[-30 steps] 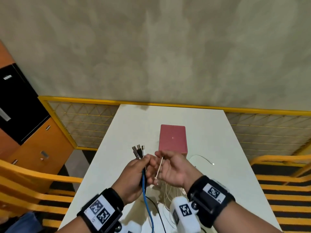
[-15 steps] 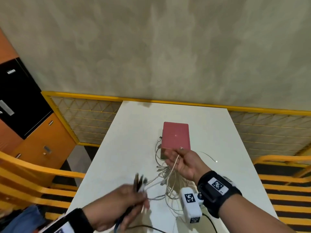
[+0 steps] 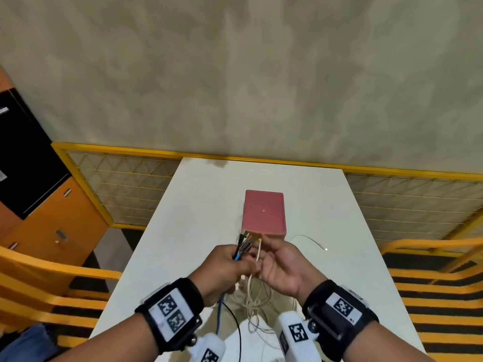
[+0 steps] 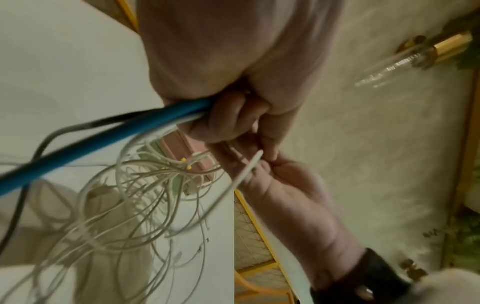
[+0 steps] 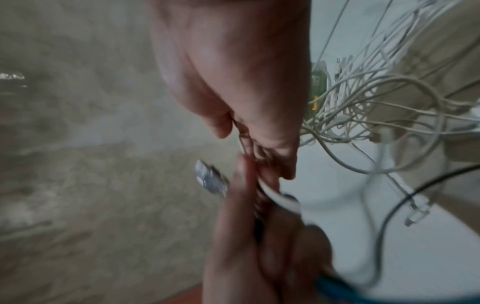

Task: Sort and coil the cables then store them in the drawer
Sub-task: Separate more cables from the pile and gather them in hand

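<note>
My left hand (image 3: 233,259) grips a bundle of cable ends (image 3: 244,247), metal plugs pointing up, just in front of the red drawer box (image 3: 264,211). A blue cable (image 3: 219,313) and a black cable (image 3: 236,323) hang from that fist. Close beside it, my right hand (image 3: 265,256) pinches a thin white cable (image 3: 258,248) with a yellow tip. In the left wrist view the blue cable (image 4: 103,133) runs out of the curled fingers (image 4: 226,121). A tangle of white cables (image 3: 254,305) lies on the table under both hands, its middle hidden by them.
The white table (image 3: 198,205) is narrow, with yellow mesh railing (image 3: 125,184) behind and at both sides. One loose white cable (image 3: 308,237) lies right of the box. An orange and black cabinet (image 3: 39,205) stands at the left. A clear plug (image 5: 415,215) dangles near the tangle.
My left hand had swung down and left with its bundle, then came back up next to the right hand. The right hand has kept its pinch on the white cable.
</note>
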`<action>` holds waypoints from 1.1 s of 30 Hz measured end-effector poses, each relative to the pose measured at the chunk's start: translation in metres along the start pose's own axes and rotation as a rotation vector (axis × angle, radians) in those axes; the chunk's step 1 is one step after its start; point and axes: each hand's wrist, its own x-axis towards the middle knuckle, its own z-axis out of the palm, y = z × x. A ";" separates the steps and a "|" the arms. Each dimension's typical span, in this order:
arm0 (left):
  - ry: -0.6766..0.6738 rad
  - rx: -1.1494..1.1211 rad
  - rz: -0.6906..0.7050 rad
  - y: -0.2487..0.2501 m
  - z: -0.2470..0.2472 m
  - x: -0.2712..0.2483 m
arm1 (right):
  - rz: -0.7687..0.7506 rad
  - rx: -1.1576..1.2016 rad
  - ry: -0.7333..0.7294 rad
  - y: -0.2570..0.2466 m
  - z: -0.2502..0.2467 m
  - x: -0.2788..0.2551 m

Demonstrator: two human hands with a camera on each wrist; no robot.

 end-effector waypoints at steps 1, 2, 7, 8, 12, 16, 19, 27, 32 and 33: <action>-0.042 0.028 -0.039 -0.003 -0.006 -0.008 | 0.005 -0.013 0.022 -0.006 -0.001 0.001; -0.108 0.072 -0.072 -0.005 -0.013 -0.018 | -0.004 -0.015 0.041 -0.013 -0.002 0.002; -0.478 0.245 -0.278 -0.023 -0.045 -0.055 | -0.054 0.018 0.094 -0.033 -0.006 0.005; -0.435 0.253 -0.284 -0.026 -0.049 -0.055 | -0.052 0.006 0.095 -0.031 -0.006 0.006; -0.011 0.012 -0.087 -0.019 -0.042 -0.032 | -0.017 -0.088 0.068 -0.010 -0.009 0.010; 0.104 -0.091 0.050 0.007 -0.007 0.004 | -0.006 -0.081 -0.004 0.007 -0.005 0.007; 0.072 -0.122 0.043 0.006 0.018 0.019 | -0.062 0.017 -0.005 0.010 -0.008 0.004; -0.230 0.061 -0.156 -0.018 0.022 -0.014 | -0.016 -0.015 0.070 -0.008 -0.030 0.003; -0.499 0.151 -0.284 -0.038 -0.011 -0.050 | 0.014 -0.038 0.118 -0.009 -0.044 0.012; -0.547 0.183 -0.302 -0.039 -0.017 -0.055 | 0.015 -0.025 0.124 -0.006 -0.046 0.013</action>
